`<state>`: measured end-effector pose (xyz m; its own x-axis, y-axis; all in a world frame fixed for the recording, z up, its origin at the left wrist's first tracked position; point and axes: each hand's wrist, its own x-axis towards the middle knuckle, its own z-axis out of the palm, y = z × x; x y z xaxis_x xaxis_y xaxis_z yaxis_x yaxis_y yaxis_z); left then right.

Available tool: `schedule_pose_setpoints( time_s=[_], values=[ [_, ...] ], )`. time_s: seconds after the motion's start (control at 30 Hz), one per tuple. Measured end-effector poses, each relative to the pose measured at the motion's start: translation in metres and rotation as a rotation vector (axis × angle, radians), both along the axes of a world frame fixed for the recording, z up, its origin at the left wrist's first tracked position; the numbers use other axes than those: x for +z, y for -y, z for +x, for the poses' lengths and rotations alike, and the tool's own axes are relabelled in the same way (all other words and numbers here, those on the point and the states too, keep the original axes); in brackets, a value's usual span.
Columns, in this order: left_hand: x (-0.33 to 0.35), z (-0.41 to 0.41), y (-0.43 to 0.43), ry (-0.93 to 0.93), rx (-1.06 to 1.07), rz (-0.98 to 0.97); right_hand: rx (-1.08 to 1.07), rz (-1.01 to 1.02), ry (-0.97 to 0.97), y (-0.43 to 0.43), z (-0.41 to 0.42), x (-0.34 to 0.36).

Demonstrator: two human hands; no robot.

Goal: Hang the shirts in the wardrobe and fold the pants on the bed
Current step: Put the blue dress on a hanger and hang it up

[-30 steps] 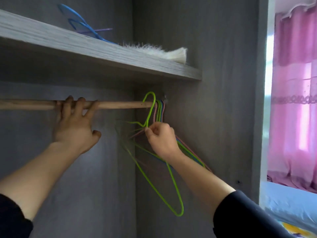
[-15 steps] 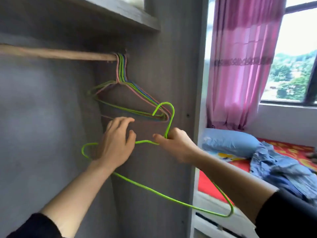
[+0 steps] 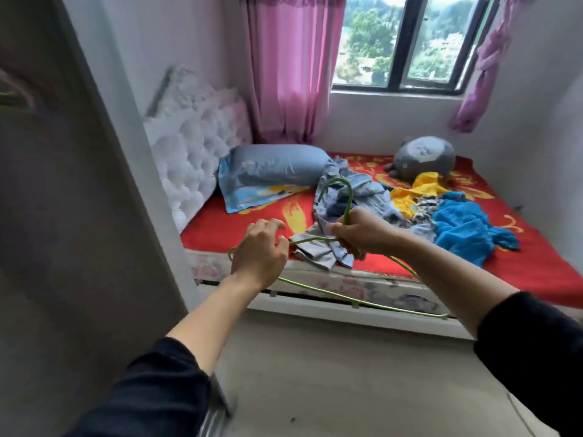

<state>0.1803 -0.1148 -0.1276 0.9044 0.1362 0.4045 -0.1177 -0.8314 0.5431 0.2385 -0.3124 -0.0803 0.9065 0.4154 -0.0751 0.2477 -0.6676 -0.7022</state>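
I stand facing the bed (image 3: pixel 239 223) with its red flowered sheet. My right hand (image 3: pixel 362 233) is shut on the neck of a green wire hanger (image 3: pixel 349 203), whose hook points up. My left hand (image 3: pixel 262 250) hovers at the hanger's left shoulder with loosely curled, parted fingers; whether it touches the wire is unclear. A heap of clothes lies on the bed beyond my hands: a pale blue-grey garment (image 3: pixel 356 187) reaching the bed's front edge, a yellow one (image 3: pixel 419 187), and a bright blue one (image 3: pixel 463 225). The grey wardrobe side panel (image 3: pixel 63 216) fills the left.
A blue pillow (image 3: pixel 277 164) lies against the white tufted headboard (image 3: pixel 195 143). A grey plush toy (image 3: pixel 422 157) sits at the far side under the window (image 3: pixel 397 42). Pink curtains (image 3: pixel 293 67) hang behind the bed. Pale floor (image 3: pixel 347 373) lies between me and the bed.
My right hand lifted the green hanger off the wardrobe rail. I turned right from the wardrobe to the bed, carrying it. My left hand left the rail and came beside the hanger.
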Motion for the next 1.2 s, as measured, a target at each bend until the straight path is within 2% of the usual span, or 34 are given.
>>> schedule_pose_setpoints(
  time_s=[0.2,0.4,0.7,0.93,1.2],
  values=[
    [-0.054,0.105,0.179,-0.309,-0.110,-0.152,-0.295,-0.117,-0.108,0.184,0.057,-0.056],
    [-0.096,0.177,0.303,-0.448,-0.214,-0.110,-0.487,-0.189,-0.187,0.309,0.098,-0.080],
    [-0.140,0.350,0.402,-0.553,-0.315,0.020,-0.702,-0.158,-0.231,0.420,0.226,-0.117],
    [-0.159,0.493,0.480,-0.648,-0.396,0.106,-0.986,-0.113,-0.247,0.498,0.321,-0.139],
    [-0.196,0.594,0.610,-0.735,-0.572,0.091,-1.195,-0.014,-0.269,0.611,0.406,-0.171]
  ],
)
